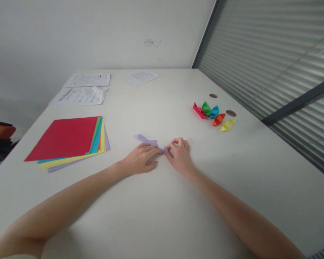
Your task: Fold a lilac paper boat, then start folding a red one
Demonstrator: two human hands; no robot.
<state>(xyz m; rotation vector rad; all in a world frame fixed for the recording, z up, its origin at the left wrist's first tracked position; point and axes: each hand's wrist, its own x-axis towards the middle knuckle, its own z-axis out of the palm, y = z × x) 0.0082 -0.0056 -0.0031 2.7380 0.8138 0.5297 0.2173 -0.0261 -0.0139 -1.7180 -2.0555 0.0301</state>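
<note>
1. Purple paper [147, 140], partly folded, lies on the tabletop [162, 208] just right of the stack of coloured sheets [67, 138].
2. The left hand [140, 158] rests flat on it with fingers stretched out. The right hand [179, 154] pinches the end farthest from the stack, fingertips closed on the paper.
3. Likely risk: uneven pressure from the flat hand lets the paper slide, so the crease runs crooked.
4. Pinching too hard could tear the thin tip.

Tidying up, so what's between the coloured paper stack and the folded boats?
Head view: the purple paper, left hand resting on it, right hand pinching its end.
</note>
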